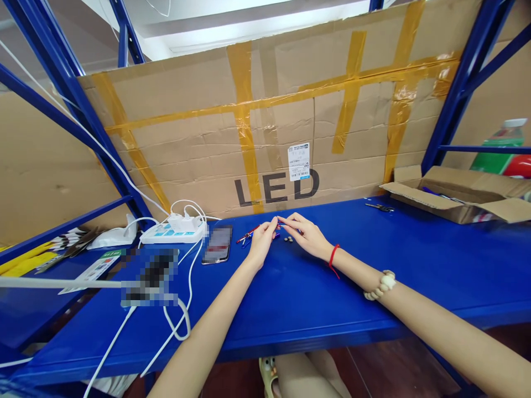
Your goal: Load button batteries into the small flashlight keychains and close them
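Note:
Both my hands meet over the middle of the blue shelf top (373, 265). My left hand (263, 241) is closed in a pinch at its fingertips. My right hand (307, 234), with a red string and a bead bracelet on the wrist, pinches the same small item; it is too small to name. A thin red tool (245, 236) lies just left of my left hand. A few small dark round pieces (287, 239) lie on the shelf between my hands.
A phone (217, 244) lies left of my hands, beside a white power strip (174, 232) with cables trailing to the front edge. An open cardboard box (456, 196) sits at the right. A taped "LED" cardboard sheet (290, 132) forms the back wall. Keys (379, 207) lie near it.

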The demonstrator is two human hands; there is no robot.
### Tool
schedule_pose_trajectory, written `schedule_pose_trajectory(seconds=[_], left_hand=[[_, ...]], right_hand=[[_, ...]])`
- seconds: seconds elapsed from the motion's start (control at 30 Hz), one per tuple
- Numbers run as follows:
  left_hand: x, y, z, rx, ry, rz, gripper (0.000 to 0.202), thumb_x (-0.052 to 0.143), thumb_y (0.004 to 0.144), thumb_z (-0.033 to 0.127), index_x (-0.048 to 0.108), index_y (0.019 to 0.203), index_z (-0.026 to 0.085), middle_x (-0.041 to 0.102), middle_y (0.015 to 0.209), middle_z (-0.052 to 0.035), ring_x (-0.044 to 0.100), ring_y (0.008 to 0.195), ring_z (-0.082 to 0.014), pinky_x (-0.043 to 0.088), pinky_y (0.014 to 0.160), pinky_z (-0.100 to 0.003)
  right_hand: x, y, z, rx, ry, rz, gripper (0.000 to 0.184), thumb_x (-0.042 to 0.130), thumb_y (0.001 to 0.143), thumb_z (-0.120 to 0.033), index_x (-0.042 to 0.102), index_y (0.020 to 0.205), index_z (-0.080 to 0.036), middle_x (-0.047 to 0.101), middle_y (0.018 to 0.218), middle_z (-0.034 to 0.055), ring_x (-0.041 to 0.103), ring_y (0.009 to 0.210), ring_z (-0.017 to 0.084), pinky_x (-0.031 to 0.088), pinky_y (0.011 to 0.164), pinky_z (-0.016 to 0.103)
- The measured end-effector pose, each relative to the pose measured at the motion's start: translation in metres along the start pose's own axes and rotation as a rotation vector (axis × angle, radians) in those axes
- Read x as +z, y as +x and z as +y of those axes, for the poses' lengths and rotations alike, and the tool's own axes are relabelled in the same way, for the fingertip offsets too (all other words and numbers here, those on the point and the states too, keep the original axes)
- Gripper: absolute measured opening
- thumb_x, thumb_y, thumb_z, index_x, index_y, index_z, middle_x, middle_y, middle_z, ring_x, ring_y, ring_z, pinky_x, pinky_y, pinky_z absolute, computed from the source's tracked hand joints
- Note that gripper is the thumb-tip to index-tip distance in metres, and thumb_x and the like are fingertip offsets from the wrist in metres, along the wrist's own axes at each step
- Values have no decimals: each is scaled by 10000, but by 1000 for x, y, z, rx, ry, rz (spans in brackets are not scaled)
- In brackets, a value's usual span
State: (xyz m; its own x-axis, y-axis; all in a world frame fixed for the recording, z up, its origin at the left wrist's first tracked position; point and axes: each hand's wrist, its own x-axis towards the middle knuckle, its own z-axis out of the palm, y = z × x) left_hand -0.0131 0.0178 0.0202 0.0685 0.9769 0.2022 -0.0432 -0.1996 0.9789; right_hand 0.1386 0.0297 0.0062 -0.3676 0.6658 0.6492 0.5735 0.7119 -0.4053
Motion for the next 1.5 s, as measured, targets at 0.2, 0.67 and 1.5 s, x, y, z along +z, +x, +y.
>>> schedule_pose_trajectory(seconds=[0.2,0.67,1.5], left_hand=[[-3,3,-8,216,250,86,274,508,787,408,547,670,164,456,555,43,389,537,-83,293,527,-205],[-5,-6,-2,427,1023,103,219,307,921,278,499,851,202,596,877,-13,512,864,-166,326,762,-286],[-4,-9,1,414,1257,35,246,298,926,260,533,908,193,610,937,-29,512,900,-182,343,786,-303]], right_hand=[[2,-1,4,-20,-8,2,345,388,903,-345,539,1209,-288,581,926,27,564,788,129,449,668,227],[3,-1,7,3,-15,-99,348,442,860,-424,626,1081,-229,621,736,5,469,502,86,361,513,208],[-4,-1,-1,-39,-275,-129,317,388,890,-413,639,900,-221,620,715,3,528,585,104,298,500,205]])
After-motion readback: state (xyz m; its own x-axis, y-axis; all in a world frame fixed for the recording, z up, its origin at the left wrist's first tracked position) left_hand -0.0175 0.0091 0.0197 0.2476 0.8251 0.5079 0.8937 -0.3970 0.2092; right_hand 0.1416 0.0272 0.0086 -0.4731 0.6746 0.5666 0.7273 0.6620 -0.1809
